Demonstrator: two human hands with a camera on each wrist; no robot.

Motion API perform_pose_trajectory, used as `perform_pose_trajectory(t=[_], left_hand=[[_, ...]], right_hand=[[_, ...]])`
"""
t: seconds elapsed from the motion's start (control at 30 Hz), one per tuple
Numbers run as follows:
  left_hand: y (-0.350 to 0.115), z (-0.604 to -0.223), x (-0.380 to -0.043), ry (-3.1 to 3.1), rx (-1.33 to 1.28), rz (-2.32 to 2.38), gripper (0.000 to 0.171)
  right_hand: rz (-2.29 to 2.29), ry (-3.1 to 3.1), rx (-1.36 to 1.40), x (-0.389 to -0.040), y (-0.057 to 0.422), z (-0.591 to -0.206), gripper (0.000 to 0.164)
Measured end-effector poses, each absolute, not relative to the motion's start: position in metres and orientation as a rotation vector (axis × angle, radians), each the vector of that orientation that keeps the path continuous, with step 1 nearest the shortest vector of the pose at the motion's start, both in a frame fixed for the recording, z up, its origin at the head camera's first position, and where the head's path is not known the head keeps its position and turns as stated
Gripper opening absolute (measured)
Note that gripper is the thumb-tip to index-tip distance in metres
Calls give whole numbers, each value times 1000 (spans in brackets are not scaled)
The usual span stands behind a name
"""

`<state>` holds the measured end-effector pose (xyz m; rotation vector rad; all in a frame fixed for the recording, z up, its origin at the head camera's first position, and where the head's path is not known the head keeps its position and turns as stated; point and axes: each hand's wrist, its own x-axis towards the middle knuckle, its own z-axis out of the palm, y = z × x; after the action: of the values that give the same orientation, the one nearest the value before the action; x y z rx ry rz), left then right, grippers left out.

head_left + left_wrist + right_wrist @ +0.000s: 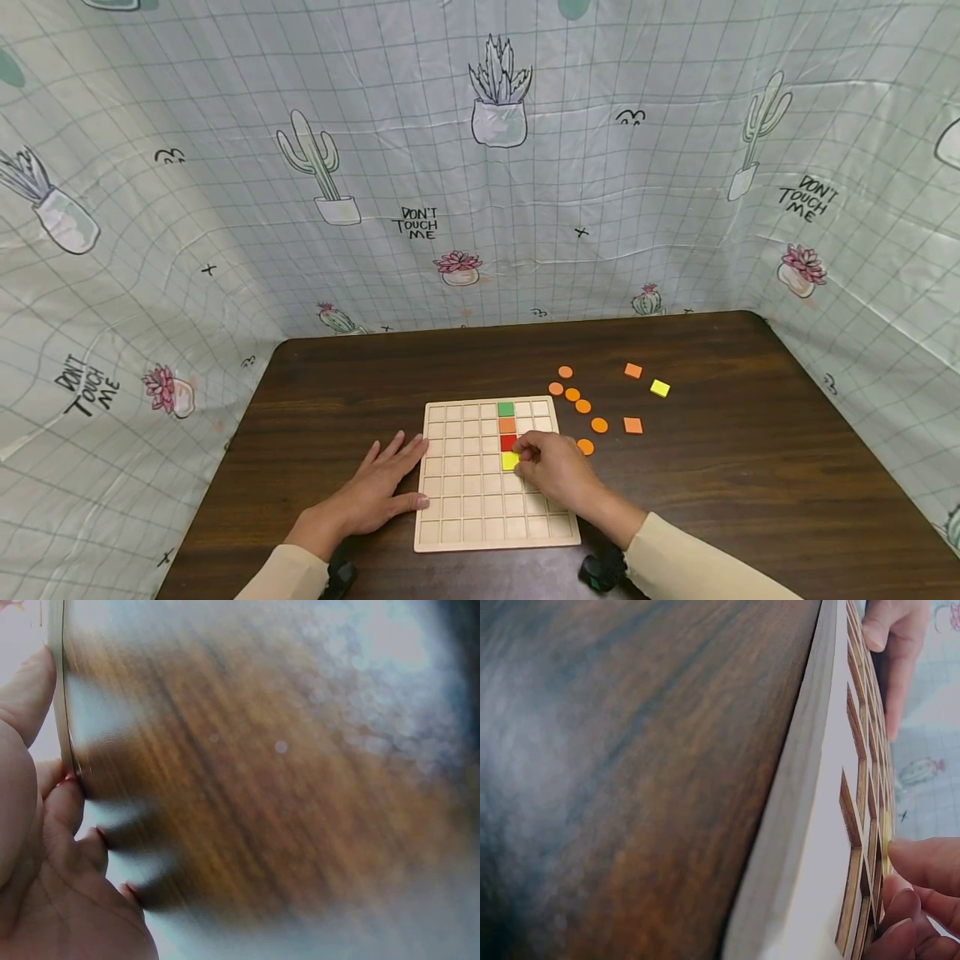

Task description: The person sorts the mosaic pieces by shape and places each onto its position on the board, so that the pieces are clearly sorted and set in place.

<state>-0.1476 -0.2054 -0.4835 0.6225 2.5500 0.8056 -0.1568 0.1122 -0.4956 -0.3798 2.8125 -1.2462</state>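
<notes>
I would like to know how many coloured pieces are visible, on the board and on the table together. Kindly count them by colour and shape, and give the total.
Orange discs: 6
Orange squares: 3
Yellow squares: 2
Green square: 1
Red square: 1
Total visible: 13

I am standing at a curtained booth (191,325): pale, grid-patterned cloth (525,192) is hanging in wrinkles on 3 sides, bearing printed cacti (318,164) and the lettering "DON'T TOUCH ME" (418,223), and is enclosing a dark wood-grain table (337,379). The cloth is screening the room beyond, leaving home, lab or office indistinguishable.
</notes>
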Motion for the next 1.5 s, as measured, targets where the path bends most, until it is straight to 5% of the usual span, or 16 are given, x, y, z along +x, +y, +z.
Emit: perform_pose_trajectory(t=[0.8, 1.5], left_hand=[[-204, -482, -147, 2544, 613, 804, 85], [-203, -482, -146, 2554, 615, 793, 85]], right_hand=[[-1360, 2803, -218, -162, 125, -486, 6], [-1240, 2940, -164, -176, 218, -472, 24]])
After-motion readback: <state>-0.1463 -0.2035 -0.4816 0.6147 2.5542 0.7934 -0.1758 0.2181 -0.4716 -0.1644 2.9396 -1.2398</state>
